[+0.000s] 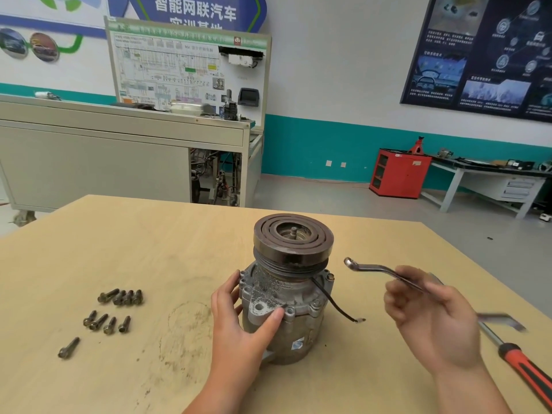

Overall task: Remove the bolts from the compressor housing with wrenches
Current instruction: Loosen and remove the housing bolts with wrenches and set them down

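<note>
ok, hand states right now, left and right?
Left hand: grips the compressor housing.
Right hand: holds the wrench, its ring end off the housing.

- A pale wooden table (149, 249) lies under the left hand (236, 327) and the right hand (433, 321).
- Far beyond the left hand stands a grey metal bench (89, 162) on casters, carrying a white wiring-diagram board (185, 70).
- Behind it is a white wall with a teal band (313, 144) low down and a blue banner (194, 10) with Chinese characters.
- Far beyond the right hand stand a red cabinet (400, 174) and, just beside it, a grey workbench (493, 180) with drawers.
- A dark poster (484, 55) hangs above them.
- The floor (373, 201) is grey.
</note>
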A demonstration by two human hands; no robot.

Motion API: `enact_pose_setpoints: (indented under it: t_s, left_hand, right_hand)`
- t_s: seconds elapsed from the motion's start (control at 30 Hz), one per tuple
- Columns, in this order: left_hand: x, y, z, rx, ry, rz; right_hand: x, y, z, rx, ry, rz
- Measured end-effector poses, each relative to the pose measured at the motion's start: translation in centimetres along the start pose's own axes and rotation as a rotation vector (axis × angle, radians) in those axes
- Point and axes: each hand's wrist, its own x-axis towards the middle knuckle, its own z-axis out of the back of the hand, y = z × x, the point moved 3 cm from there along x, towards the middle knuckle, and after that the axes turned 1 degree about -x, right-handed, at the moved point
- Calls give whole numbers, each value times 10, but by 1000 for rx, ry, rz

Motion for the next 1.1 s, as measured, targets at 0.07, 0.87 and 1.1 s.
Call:
enact_pose_setpoints:
  t_s: [0.07,0.87,1.1]
  left_hand:
    - [0,0,0,0,-1,0]
    - [0,-2,0,75,0,-64]
    - [15,-4,12,-19,113,1]
  right_hand:
    - [-25,0,-7,-136,-27,83]
    - [15,-14,-11,-349,84,-346]
    - [-5,-31,-17,30,19,-210]
